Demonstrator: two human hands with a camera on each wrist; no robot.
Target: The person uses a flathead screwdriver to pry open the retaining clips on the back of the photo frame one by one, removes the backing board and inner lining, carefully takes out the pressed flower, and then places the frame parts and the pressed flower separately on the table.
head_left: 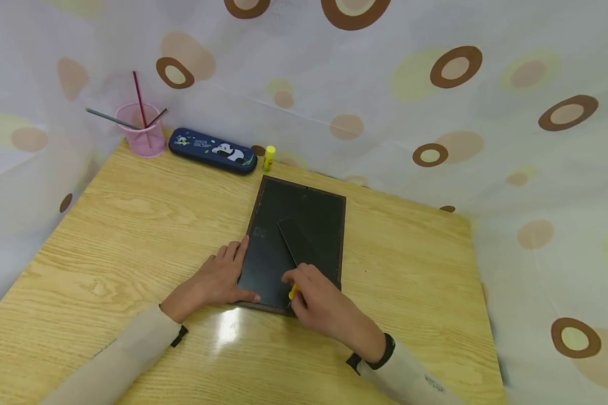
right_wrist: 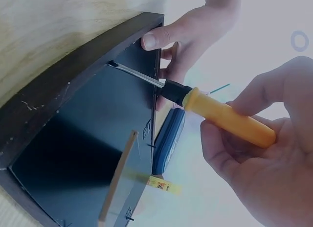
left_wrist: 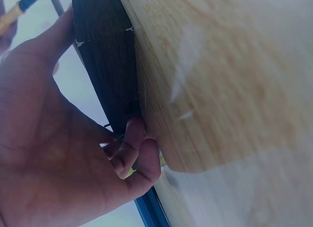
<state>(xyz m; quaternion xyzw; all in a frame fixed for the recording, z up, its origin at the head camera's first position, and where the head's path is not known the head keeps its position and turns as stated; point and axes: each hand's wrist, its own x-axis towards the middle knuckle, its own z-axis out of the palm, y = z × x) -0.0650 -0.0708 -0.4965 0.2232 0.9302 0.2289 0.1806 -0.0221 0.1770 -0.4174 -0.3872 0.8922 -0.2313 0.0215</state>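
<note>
A picture frame (head_left: 268,270) lies face down on the table, its black backing upward and its stand leg (right_wrist: 119,175) propped out from the back. My left hand (head_left: 220,278) holds the frame's near left corner, fingers along the left side and thumb over the near edge. In my right hand (head_left: 319,298) is a screwdriver (right_wrist: 230,118) with a yellow handle, gripped between thumb and fingers. Its tip meets the inner edge of the frame's dark border, where the backing sits. Small metal tabs show along that border in the right wrist view.
Behind the frame stand a yellow glue stick (head_left: 269,158) and a dark blue panda pencil case (head_left: 213,150). A pink cup (head_left: 147,140) with pencils is at the table's back left corner. A patterned sheet (head_left: 375,95) hangs around the wooden table (head_left: 410,270).
</note>
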